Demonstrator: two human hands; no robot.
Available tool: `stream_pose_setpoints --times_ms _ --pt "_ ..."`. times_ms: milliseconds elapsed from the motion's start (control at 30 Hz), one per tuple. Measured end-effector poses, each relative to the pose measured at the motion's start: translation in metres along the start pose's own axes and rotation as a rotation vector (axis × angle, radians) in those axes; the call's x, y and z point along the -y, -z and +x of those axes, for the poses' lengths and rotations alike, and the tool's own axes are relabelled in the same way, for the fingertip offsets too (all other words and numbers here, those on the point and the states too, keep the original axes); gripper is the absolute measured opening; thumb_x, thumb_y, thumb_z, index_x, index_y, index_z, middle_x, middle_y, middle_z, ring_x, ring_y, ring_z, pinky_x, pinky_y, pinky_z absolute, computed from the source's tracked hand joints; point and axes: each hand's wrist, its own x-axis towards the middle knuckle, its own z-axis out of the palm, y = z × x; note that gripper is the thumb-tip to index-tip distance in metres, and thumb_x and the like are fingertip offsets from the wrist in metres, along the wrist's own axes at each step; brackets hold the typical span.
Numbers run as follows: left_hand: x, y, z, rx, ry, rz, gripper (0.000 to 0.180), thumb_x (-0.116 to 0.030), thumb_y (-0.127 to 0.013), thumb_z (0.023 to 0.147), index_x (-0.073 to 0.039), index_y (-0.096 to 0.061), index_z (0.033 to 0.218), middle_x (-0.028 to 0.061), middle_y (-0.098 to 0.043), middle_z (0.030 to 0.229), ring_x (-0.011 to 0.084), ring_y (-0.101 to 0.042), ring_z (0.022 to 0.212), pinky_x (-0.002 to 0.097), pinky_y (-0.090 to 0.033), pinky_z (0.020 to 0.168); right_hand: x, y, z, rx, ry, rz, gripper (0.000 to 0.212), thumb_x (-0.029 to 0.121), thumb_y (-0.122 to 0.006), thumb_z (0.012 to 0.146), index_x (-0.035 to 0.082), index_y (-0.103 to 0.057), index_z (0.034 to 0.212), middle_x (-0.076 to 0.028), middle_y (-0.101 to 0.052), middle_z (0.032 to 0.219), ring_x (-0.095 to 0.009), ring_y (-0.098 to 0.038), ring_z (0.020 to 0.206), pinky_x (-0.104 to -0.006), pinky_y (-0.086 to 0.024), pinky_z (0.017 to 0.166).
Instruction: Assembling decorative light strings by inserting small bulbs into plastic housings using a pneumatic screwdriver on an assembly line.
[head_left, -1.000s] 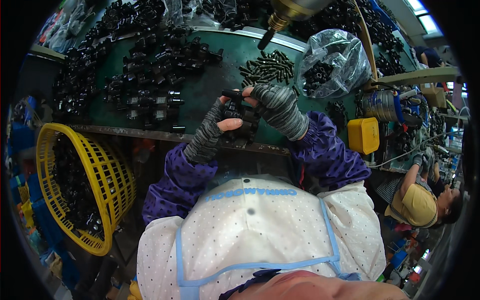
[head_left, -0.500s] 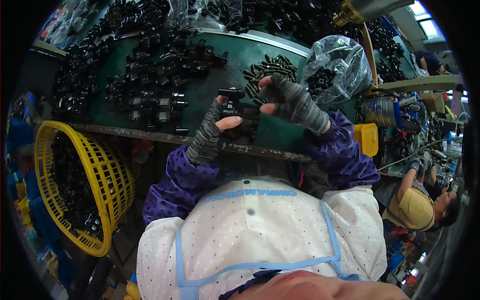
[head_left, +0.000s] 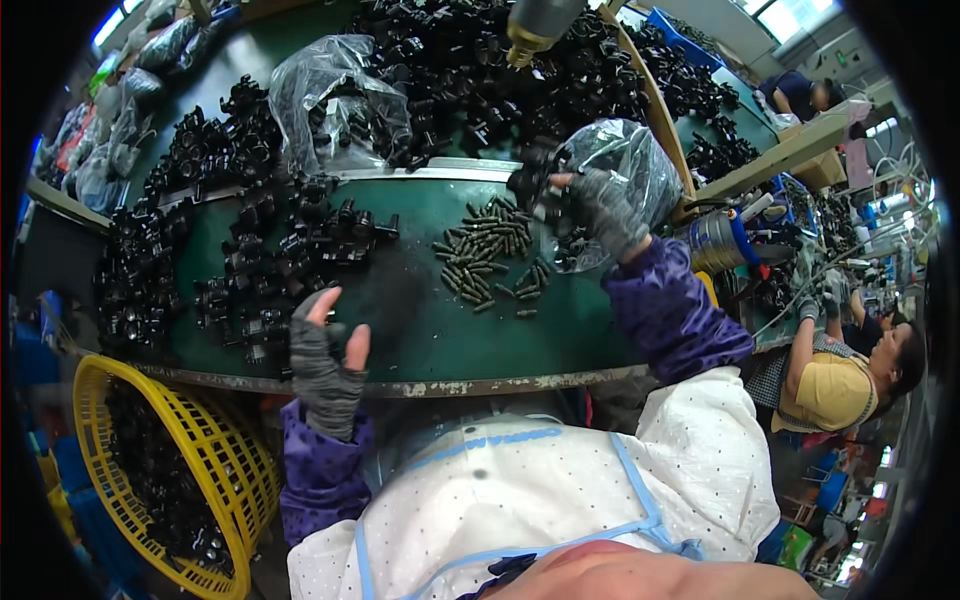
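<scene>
My left hand (head_left: 330,365), in a grey fingerless glove, is at the near left of the green worktable (head_left: 420,345). Its thumb and forefinger are apart, and I see nothing held between them. Black molded fittings (head_left: 265,325) lie just beside it. My right hand (head_left: 608,215), gloved alike, is stretched toward the far side with its fingers closed round a blurred black fitting (head_left: 540,190). Below that hand is a clear plastic bag (head_left: 630,150) with small black parts in it. A heap of short dark pins (head_left: 485,245) lies left of the bag.
A yellow plastic basket (head_left: 245,490) of black parts stands at the left. More black fittings pile up behind a metal strip (head_left: 440,170), beside another clear bag (head_left: 335,90). A brass-tipped tool (head_left: 530,40) hangs overhead. A co-worker in yellow (head_left: 835,385) is at the right.
My left hand has let go of a black fitting and moved left. My right hand has reached away from me with a black fitting in it. The view has shifted.
</scene>
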Motion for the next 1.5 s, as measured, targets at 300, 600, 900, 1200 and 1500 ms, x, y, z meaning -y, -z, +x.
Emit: stream_pose_setpoints --times_ms 300,600,900,1200,1500 --pt "-0.020 -0.046 0.022 0.083 -0.013 -0.020 0.047 -0.016 -0.066 0.076 -0.005 -0.048 0.118 0.0120 -0.056 0.103 0.0231 -0.057 0.087 0.0294 -0.045 0.077 -0.058 -0.052 0.012 0.265 0.489 -0.956 0.031 0.014 -0.064 0.074 0.002 -0.054 0.101 -0.012 -0.062 0.080 -0.022 -0.060 0.062 -0.0317 -0.048 0.058" --pt "-0.024 -0.086 0.036 -0.105 -0.055 -0.032 0.031 -0.016 -0.063 0.078 -0.008 -0.055 0.107 0.0118 -0.063 0.089 0.0253 -0.062 0.079 0.0307 -0.047 0.070 -0.064 -0.099 -0.021 0.135 0.633 -1.295 0.021 0.018 -0.061 0.073 0.007 -0.055 0.090 -0.014 -0.057 0.067 -0.032 -0.058 0.062 -0.0398 -0.045 0.055" --pt "-0.005 -0.017 0.016 -0.088 -0.207 0.334 0.062 -0.040 -0.066 0.073 -0.009 -0.045 0.122 0.0109 -0.055 0.104 0.0232 -0.055 0.088 0.0350 -0.050 0.067 0.010 0.027 0.060 -0.055 0.036 -0.700 0.012 0.004 -0.054 0.075 0.001 -0.065 0.070 -0.007 -0.059 0.058 -0.016 -0.056 0.050 -0.0287 -0.044 0.042" --pt "0.032 -0.003 0.000 0.283 0.070 0.549 0.029 -0.009 -0.064 0.071 -0.009 -0.058 0.099 0.0101 -0.057 0.100 0.0227 -0.057 0.087 0.0342 -0.046 0.075 0.069 0.085 0.110 -0.254 0.532 -0.441 0.035 0.010 -0.056 0.084 0.004 -0.044 0.116 -0.003 -0.056 0.084 -0.012 -0.055 0.063 -0.0243 -0.049 0.053" --pt "0.033 -0.045 -0.041 -0.048 0.215 -0.293 0.031 -0.009 -0.068 0.074 -0.005 -0.050 0.100 0.0089 -0.051 0.102 0.0167 -0.049 0.095 0.0286 -0.039 0.085 -0.020 -0.013 -0.002 0.065 0.565 -1.432 0.021 0.018 -0.061 0.077 0.011 -0.060 0.097 -0.011 -0.061 0.083 -0.028 -0.060 0.076 -0.0379 -0.048 0.067"
